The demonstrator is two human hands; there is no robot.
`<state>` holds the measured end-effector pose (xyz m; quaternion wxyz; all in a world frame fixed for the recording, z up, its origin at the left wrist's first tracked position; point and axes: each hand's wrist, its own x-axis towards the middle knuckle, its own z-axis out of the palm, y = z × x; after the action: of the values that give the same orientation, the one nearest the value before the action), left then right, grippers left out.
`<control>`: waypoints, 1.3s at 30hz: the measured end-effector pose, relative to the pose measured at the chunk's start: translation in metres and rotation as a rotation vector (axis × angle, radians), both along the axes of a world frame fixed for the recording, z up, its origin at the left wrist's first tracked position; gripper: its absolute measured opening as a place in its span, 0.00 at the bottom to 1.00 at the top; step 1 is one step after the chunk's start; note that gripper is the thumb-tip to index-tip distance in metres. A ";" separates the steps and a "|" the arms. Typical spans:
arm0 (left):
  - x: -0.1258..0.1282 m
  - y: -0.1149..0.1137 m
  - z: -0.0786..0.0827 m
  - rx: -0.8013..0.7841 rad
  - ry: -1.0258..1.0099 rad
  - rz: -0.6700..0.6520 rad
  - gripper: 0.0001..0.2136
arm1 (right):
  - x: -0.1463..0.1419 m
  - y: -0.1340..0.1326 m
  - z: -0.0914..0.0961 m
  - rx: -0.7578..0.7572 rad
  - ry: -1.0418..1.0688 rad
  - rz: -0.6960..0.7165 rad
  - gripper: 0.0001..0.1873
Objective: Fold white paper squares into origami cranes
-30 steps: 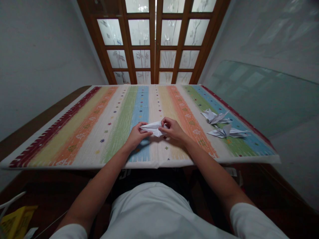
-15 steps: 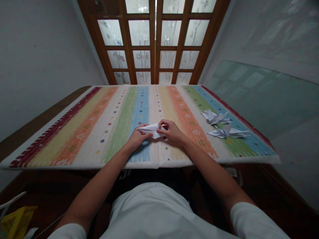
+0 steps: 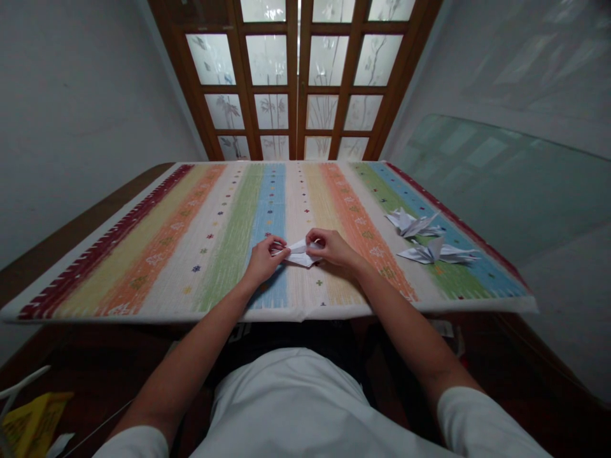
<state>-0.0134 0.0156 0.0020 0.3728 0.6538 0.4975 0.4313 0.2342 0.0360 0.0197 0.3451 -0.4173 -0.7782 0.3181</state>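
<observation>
A folded white paper piece lies low over the striped cloth, its long point aimed left. My left hand pinches its left end, and my right hand grips its right side from above. The fingers of both hands hide much of the paper. The exact shape of the fold cannot be made out. Off to the right of my right hand, two paper origami birds rest on the cloth, untouched.
A rainbow-striped cloth covers the table, with a wooden table edge at the left. A glass pane leans at the right. Below the table are a yellow packet and my white shirt.
My hands have drawn closer together and lowered the paper toward the cloth. The paper now looks narrower and more folded together. The two origami birds have not moved.
</observation>
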 end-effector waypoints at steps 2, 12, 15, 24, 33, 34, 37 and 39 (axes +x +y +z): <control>0.000 -0.002 -0.001 0.034 0.075 -0.003 0.06 | -0.001 -0.001 0.000 -0.003 -0.022 0.005 0.08; 0.006 -0.009 0.001 0.399 0.457 -0.163 0.05 | -0.005 -0.001 -0.003 0.024 -0.122 0.002 0.10; 0.007 -0.009 0.001 0.314 0.449 -0.160 0.07 | -0.005 -0.001 -0.002 0.029 -0.137 0.004 0.10; 0.006 -0.006 0.002 0.207 0.380 -0.142 0.06 | -0.003 -0.003 -0.003 0.071 -0.199 0.027 0.08; 0.006 -0.005 -0.002 0.293 0.473 -0.158 0.05 | -0.004 0.002 -0.009 0.140 -0.357 0.018 0.14; 0.006 -0.005 -0.003 0.296 0.475 -0.161 0.05 | -0.003 0.003 -0.010 0.153 -0.367 0.025 0.15; 0.006 -0.004 -0.004 0.296 0.450 -0.173 0.06 | -0.002 0.004 -0.012 0.217 -0.381 0.046 0.13; 0.006 -0.004 -0.005 0.310 0.440 -0.178 0.06 | -0.001 0.004 -0.014 0.265 -0.379 0.038 0.11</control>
<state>-0.0079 0.0117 -0.0032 0.1880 0.8219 0.4353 0.3157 0.2334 0.0405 0.0060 0.2383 -0.4060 -0.8718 0.1354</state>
